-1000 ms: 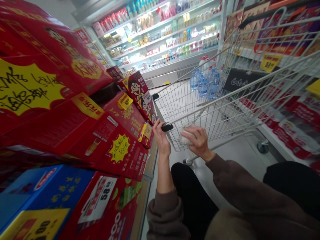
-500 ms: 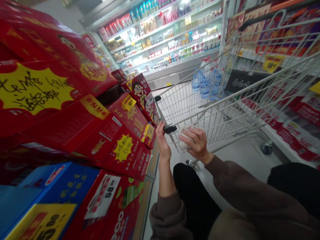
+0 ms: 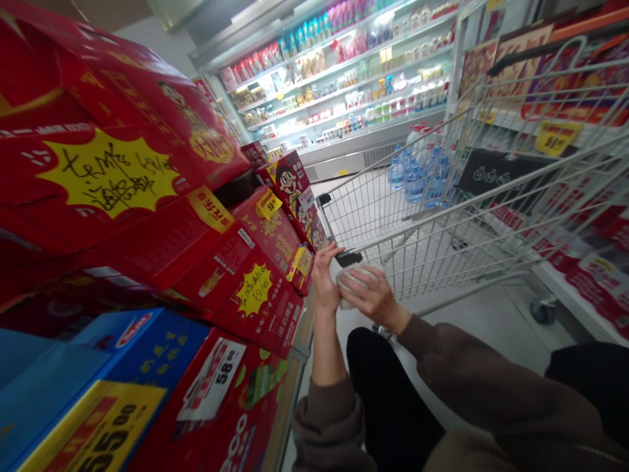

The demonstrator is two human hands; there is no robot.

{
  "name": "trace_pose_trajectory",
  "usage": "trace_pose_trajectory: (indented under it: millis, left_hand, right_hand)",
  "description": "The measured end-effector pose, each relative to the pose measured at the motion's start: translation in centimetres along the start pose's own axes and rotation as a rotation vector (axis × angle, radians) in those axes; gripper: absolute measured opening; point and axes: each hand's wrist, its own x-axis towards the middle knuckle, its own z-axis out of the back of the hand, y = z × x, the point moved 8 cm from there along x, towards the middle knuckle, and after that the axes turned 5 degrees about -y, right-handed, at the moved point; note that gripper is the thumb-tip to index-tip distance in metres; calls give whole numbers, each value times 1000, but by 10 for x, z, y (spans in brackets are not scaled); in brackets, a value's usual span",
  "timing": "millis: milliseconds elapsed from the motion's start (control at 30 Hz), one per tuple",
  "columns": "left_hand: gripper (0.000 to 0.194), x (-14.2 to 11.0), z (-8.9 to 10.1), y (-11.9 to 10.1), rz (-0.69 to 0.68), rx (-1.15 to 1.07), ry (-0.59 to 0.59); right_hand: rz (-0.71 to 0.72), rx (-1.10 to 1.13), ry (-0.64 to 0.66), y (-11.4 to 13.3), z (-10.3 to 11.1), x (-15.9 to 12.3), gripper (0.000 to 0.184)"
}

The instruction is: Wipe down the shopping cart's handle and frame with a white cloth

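Observation:
My right hand (image 3: 374,298) is closed round a whitish crumpled wad (image 3: 350,280), held just below the near corner of a wire shopping cart (image 3: 442,223). My left hand (image 3: 323,278) is beside it, fingers stretched upward and apart, its palm side against the wad. The left fingertips are close to the black plastic cap (image 3: 350,257) on the cart's corner without gripping it. Both arms wear brown sleeves, and my dark-trousered legs show below.
Stacked red gift boxes (image 3: 216,249) with yellow price tags and a blue box (image 3: 113,354) crowd the left. Large water bottles (image 3: 417,174) show through the cart. A lit chiller shelf (image 3: 344,78) runs along the back, with low shelves of red packs (image 3: 590,262) on the right.
My left hand has let go of the cart's black corner cap and moved onto the wad. The right hand has drawn the wad down and left, away from the cart.

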Motion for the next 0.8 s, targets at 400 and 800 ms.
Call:
trace_pose_trajectory:
  millis: [400,800]
  left_hand:
    - [72,1,1,-5,-8,26,100]
    - [67,-33,-11,14,94,-107,-19]
  right_hand:
    - [-95,-141,49,-15,14,-17,33]
    - [-154,51,202,-17,1,-40,37]
